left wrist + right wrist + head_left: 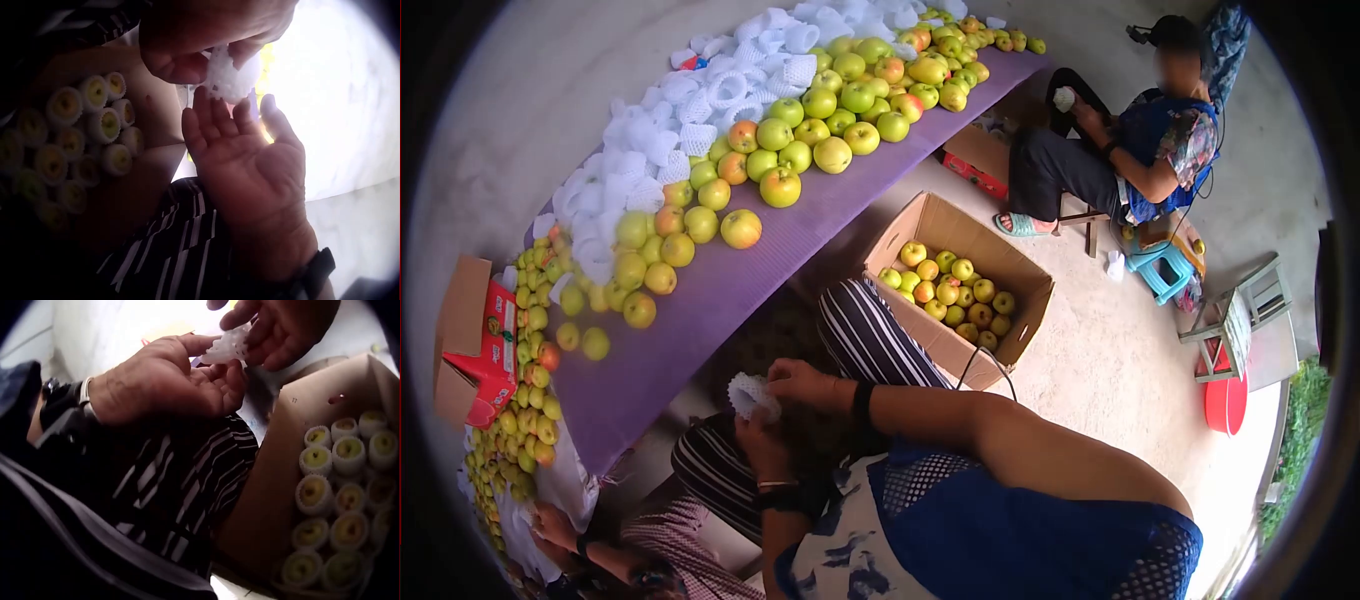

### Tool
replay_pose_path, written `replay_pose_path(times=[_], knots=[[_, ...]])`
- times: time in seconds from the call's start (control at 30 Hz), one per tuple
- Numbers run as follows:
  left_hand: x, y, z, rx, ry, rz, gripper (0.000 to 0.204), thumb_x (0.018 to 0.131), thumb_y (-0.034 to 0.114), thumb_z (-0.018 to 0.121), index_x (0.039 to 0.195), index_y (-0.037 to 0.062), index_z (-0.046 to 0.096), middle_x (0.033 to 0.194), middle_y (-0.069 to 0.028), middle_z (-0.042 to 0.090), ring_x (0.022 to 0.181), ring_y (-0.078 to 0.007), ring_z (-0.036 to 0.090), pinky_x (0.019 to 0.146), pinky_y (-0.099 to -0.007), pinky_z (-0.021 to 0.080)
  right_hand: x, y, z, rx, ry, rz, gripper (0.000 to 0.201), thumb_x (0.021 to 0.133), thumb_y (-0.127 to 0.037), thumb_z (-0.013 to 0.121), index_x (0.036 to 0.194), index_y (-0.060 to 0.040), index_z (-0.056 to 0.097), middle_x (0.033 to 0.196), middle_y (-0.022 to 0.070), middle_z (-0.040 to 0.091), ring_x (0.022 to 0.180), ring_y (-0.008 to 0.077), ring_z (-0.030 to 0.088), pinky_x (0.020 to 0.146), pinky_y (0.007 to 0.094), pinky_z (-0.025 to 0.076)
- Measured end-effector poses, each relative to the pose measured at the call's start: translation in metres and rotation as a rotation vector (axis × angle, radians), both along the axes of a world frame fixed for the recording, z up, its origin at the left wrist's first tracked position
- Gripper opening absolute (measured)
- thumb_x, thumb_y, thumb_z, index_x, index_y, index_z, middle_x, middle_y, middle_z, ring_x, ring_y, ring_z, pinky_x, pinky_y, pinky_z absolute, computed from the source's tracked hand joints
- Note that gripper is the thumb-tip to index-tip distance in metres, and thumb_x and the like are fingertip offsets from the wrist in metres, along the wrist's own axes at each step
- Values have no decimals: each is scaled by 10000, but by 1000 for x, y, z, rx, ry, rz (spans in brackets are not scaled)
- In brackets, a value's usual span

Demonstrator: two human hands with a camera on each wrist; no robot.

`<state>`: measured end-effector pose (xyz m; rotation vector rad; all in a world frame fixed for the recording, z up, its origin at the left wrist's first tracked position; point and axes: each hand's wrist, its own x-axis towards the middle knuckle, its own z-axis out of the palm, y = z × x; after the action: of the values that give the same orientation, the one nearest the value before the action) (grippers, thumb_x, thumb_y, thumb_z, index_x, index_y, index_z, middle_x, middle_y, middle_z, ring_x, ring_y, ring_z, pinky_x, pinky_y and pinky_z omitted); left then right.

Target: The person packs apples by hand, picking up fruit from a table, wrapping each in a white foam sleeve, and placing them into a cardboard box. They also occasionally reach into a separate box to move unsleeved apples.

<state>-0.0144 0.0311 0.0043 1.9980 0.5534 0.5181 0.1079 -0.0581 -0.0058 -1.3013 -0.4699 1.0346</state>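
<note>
A white foam net [752,396] is between the two hands, above the striped trousers. My left hand [765,445] grips it from below; in the left wrist view, thumb and fingers of the left hand [215,31] pinch the net [228,78]. My right hand [805,385] is on the other side of it. In the left wrist view the right palm [247,169] is spread, fingers loosely bent, with fingertips at the net's edge. The right wrist view shows the left hand [162,381] holding the net [228,347] and the right hand [290,331] touching it.
Apples [780,187] and foam nets [730,90] cover much of a purple table [790,235]. A cardboard box [1025,290] of apples stands on the floor; both wrist views show a box [250,519] holding netted apples [349,450]. Other people [1170,170] sit nearby.
</note>
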Motion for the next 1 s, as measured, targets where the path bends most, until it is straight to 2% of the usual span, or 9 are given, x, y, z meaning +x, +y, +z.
replay_pose_path(times=[0.07,0.13,0.33,0.47,0.57,0.73,0.8,0.9,1.0], knots=[[0,0,-8,35,33,-14,253,790,102,516,998,-40,492,898,-111,546,830,-224,565,717,-299,462,-3,2,2,-42,180,-18,316,755,-183,605,1006,-3,532,936,92,564,855,154,535,722,265,439],[6,-4,-3,-843,-184,173,254,770,86,522,994,-33,498,909,-106,556,803,-211,575,702,-289,470,-2,-3,7,-41,41,60,314,753,-178,609,1002,-2,533,949,91,564,866,152,535,737,264,439],[6,-3,-6,-574,-20,199,189,747,71,518,922,3,492,863,-60,546,767,-139,541,658,-255,449,-2,-4,15,11,91,205,300,733,-123,613,994,5,539,921,71,578,848,139,549,763,275,448],[5,-2,-14,-590,-197,199,236,750,75,521,969,4,467,892,-74,538,799,-150,542,679,-261,460,0,-3,13,-59,41,-2,266,685,-45,624,939,-1,554,829,52,590,768,125,561,699,259,462],[3,-3,-3,-1100,-363,81,292,797,110,479,1053,-6,398,998,-116,523,913,-186,543,801,-320,467,-2,-2,9,-92,-49,-76,232,680,-18,627,900,-13,555,798,35,587,737,111,555,680,256,463],[3,-4,-3,-1054,-296,51,286,784,73,506,1044,8,408,1016,-101,522,933,-189,534,812,-325,460,-1,1,-11,-102,-55,-161,203,663,-18,608,856,-11,549,796,96,595,739,172,582,669,293,468],[5,-6,1,-1029,-269,44,288,775,58,519,1038,12,411,1015,-99,523,933,-187,533,814,-324,458,2,2,-16,-267,-462,-241,215,636,-41,619,834,-11,541,771,155,589,721,261,590,667,327,464],[6,-8,7,-1025,-278,16,285,755,27,538,1015,27,421,1004,-86,535,928,-184,543,816,-317,460,2,-1,-7,-382,-689,-317,198,623,-36,631,803,-39,547,685,125,552,653,191,563,617,299,461],[6,-8,6,-980,-282,81,209,722,35,595,880,45,459,824,-35,544,753,-123,543,678,-250,461,4,1,-15,-363,-763,-444,192,605,-43,623,776,-45,535,652,146,524,609,240,537,606,320,452]])
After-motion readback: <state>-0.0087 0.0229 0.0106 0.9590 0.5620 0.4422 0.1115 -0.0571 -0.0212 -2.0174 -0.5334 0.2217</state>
